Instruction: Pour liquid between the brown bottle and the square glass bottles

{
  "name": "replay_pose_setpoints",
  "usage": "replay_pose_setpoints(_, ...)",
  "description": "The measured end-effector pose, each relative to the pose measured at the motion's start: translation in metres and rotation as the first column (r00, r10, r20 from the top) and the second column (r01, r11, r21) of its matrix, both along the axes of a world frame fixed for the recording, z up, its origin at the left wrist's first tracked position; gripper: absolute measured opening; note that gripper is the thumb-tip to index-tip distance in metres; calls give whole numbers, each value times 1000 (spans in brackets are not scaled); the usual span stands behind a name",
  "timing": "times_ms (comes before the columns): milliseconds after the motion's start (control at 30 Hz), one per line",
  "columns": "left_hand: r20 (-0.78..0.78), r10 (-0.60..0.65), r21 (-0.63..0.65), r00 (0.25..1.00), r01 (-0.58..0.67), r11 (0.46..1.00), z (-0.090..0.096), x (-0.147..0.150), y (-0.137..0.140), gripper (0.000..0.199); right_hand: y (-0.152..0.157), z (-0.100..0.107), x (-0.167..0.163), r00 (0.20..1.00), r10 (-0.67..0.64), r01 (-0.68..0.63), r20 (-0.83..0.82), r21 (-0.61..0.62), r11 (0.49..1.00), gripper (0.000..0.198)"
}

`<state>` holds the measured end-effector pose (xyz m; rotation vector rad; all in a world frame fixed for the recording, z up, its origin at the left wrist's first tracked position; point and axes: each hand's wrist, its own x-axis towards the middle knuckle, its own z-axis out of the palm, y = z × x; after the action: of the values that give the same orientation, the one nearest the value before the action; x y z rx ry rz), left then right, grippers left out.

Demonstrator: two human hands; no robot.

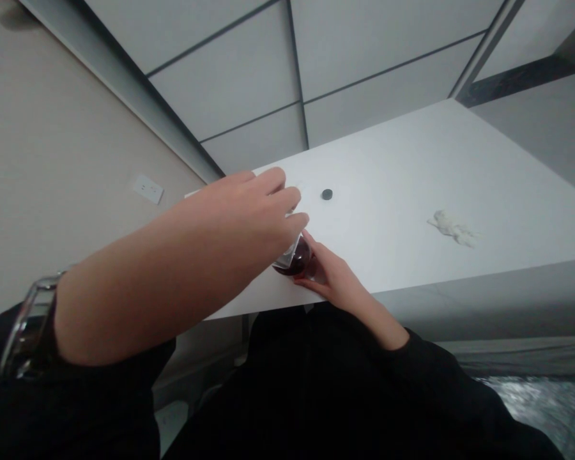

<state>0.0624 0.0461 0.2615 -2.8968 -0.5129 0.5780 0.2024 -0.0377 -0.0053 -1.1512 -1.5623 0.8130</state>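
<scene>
Close to the near edge of the white table [378,223], a rounded clear container with dark red liquid [301,255] is partly hidden behind my left hand and forearm. My right hand [333,271] wraps round its right side, thumb and fingers against it. My left hand [273,204] is above and left of it, fingers curled inward. A clear, pale-edged piece [287,255] shows under the left palm, against the container; whether the left fingers grip it is hidden. Past the left fingertips, a small dark round cap [326,194] lies on the table.
A crumpled white tissue [453,228] lies on the right part of the table. Pale panelled doors [249,83] stand behind the far edge. At the left is a wall with a socket [148,189]. A watch [33,326] is on my left wrist.
</scene>
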Motion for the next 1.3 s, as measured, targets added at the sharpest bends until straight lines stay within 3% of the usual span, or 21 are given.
replay_pose_setpoints(433, -144, -40, 53, 989, 48, 997, 12, 17, -9, 23, 2, 2, -3, 1000, -12, 12, -19, 1, 1000, 91)
replay_pose_setpoints(567, -101, -35, 21, 994, 37, 999, 9, 14, -6, 22, 3, 1, -3, 1000, -15, 15, -13, 8, 1000, 94)
replay_pose_setpoints(733, 17, -2, -8, 1000, 2, 1000, 3, 0, 1, 30, 2, -3, -2, 1000, 3, -3, -2, 16, 1000, 99)
replay_pose_setpoints(1000, 7, 100, 59, 995, -101, 993, 7, -18, -3, 47, 5, -7, -3, 1000, 5, -5, 5, 26, 1000, 102)
replay_pose_setpoints(1300, 67, 93, 117, 993, -101, 988, -4, -32, -4, 61, 5, -9, -4, 1000, 2, -3, 25, 45, 999, 103)
